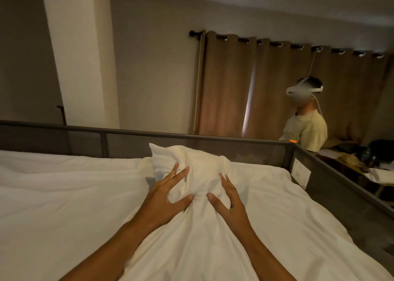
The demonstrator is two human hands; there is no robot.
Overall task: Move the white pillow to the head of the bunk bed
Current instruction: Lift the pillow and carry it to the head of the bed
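gripping pillow [198, 170] (between both hands)

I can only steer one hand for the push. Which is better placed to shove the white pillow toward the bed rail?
Left, probably. The left hand spreads wide across the white pillow, fingers reaching high up its bulk. The right hand only pinches fabric at the lower edge. Both already grip it.

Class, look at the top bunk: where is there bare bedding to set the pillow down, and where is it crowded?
Bare sheet lies left of the left hand, running to the grey rail. A narrower strip lies right of the right hand, up to the side rail. The middle is crowded: both hands grip the white pillow.
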